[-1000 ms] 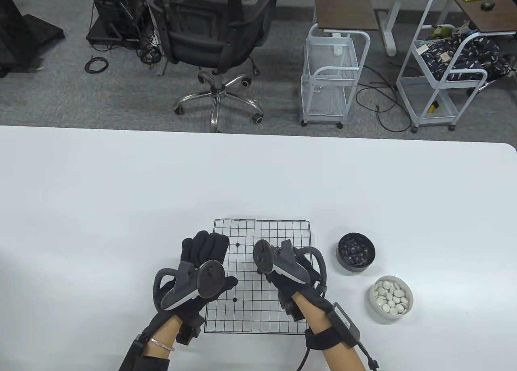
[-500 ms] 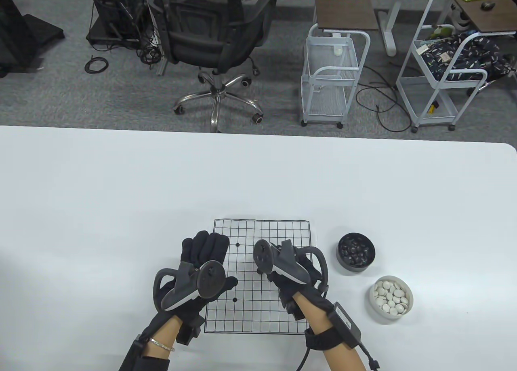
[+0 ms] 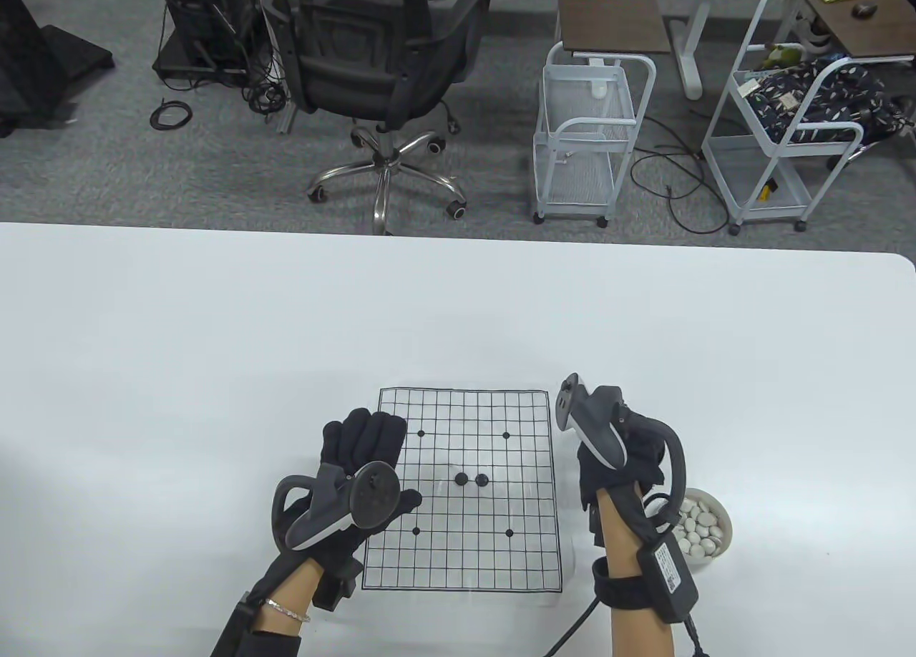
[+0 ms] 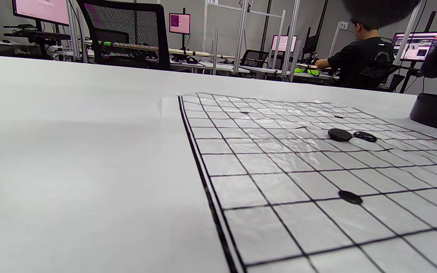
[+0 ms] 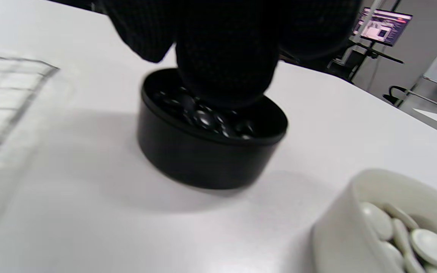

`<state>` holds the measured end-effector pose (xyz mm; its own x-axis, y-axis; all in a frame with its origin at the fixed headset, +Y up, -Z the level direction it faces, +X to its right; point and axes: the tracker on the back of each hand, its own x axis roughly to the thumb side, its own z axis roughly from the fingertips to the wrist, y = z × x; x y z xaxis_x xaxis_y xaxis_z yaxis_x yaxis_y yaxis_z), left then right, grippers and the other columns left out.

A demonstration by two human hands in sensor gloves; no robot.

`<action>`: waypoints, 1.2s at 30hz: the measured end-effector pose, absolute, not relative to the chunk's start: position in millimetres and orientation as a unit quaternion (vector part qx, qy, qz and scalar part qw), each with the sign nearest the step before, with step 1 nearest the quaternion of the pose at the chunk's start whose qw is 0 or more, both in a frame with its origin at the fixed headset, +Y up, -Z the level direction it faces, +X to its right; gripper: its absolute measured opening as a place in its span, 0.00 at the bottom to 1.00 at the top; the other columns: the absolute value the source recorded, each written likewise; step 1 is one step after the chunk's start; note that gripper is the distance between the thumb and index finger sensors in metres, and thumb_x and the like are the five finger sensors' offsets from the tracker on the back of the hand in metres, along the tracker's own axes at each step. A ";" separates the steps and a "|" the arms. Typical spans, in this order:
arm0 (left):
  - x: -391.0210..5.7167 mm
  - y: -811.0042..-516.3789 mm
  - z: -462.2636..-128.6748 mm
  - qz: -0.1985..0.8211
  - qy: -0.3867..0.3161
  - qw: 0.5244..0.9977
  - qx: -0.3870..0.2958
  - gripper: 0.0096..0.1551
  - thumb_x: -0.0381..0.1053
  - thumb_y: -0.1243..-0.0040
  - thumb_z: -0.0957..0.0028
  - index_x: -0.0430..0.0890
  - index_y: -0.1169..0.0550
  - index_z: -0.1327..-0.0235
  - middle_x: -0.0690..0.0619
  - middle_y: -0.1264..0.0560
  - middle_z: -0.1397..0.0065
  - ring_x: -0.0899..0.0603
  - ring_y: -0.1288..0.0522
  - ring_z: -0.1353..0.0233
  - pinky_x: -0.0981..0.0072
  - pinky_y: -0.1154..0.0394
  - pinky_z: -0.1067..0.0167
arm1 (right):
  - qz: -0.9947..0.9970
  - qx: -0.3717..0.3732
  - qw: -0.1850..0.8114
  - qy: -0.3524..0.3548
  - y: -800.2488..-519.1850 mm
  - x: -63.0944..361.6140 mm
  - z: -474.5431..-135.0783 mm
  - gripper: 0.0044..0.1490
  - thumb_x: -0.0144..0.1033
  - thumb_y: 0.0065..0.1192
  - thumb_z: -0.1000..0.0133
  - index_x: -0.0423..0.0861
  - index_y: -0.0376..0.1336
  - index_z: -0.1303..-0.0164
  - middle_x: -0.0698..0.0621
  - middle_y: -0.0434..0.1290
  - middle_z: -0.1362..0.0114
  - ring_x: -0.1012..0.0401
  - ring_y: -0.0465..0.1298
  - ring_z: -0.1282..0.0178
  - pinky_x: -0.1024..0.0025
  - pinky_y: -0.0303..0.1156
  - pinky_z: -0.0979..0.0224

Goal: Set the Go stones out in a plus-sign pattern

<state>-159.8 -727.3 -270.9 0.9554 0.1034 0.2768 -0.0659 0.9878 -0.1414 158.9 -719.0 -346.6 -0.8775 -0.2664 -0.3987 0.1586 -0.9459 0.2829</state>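
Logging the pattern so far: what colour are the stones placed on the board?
Black: both stones at the board's middle, clearest in the table view.

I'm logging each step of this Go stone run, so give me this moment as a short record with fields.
board: grid sheet flat on the white table
stones on board: two black stones side by side near the centre
left hand: fingers straight, resting on the sheet's left edge
right hand: over the black stone bowl, fingers reaching in; grip hidden
white stone bowl: beside it, full
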 end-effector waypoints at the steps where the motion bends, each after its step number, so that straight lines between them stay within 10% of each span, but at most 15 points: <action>1: -159.6 -727.5 -270.9 0.042 -0.143 0.987 -0.066 0.56 0.74 0.58 0.50 0.53 0.65 0.19 0.48 0.59 0.08 0.34 0.61 0.10 0.39 0.65 0.18 | -0.959 0.227 0.113 -0.129 -722.7 162.9 -348.2 0.36 0.37 0.62 0.42 0.46 0.58 0.22 0.39 0.72 0.28 0.65 0.82 0.60 0.60 0.75 0.47; 17: -159.1 -727.2 -269.6 0.038 -0.144 0.987 -0.063 0.56 0.73 0.57 0.50 0.53 0.65 0.19 0.48 0.59 0.08 0.34 0.60 0.10 0.39 0.64 0.18 | -0.944 0.204 0.247 -0.078 -755.4 164.4 -356.7 0.27 0.40 0.71 0.50 0.48 0.71 0.40 0.47 0.81 0.44 0.69 0.79 0.73 0.64 0.76 0.52; 36: -158.0 -727.6 -270.7 0.044 -0.149 0.986 -0.066 0.56 0.74 0.58 0.50 0.53 0.65 0.19 0.48 0.59 0.08 0.35 0.60 0.10 0.39 0.64 0.18 | -0.963 0.211 0.169 -0.016 -741.0 168.6 -351.3 0.22 0.40 0.71 0.49 0.52 0.73 0.45 0.52 0.83 0.46 0.69 0.80 0.69 0.64 0.76 0.50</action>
